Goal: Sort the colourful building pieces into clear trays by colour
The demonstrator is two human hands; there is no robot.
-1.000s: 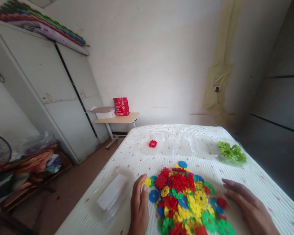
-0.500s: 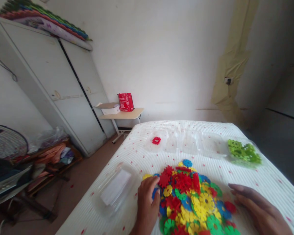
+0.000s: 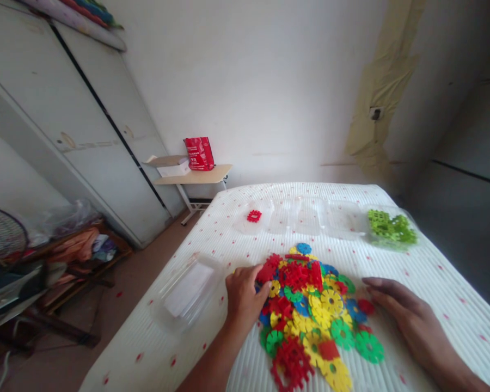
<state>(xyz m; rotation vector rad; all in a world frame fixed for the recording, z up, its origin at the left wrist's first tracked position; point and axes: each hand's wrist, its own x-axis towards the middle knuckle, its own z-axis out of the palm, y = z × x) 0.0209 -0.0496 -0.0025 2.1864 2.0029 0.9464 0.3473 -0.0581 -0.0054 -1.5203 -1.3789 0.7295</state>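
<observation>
A heap of red, yellow, green and blue plastic snowflake discs and linking pieces [image 3: 310, 313] lies on the white spotted tablecloth. At its left edge, my left hand [image 3: 245, 296] rests against the pieces, thumb and fingers apart; its fingertips are partly hidden by the heap. To the right of the heap, my right hand [image 3: 408, 316] is open above the cloth with fingers stretched out, holding nothing. A red square linking piece [image 3: 253, 216] sits in the left end of a row of clear plastic trays [image 3: 343, 218]. Green linking pieces [image 3: 392, 227] fill the tray at the right end.
Left of my left hand lies a clear plastic box [image 3: 188, 291] with a white paper in it. Behind the bed-like surface, a small table [image 3: 204, 175] bears a red bag [image 3: 199, 153] and a white box. A grey cabinet [image 3: 85, 120] and a fan [image 3: 2, 234] stand at left.
The view has tilted down and turned slightly right, so everything sits higher and further left. Both hands keep about the same places beside the heap. More of its near edge shows.
</observation>
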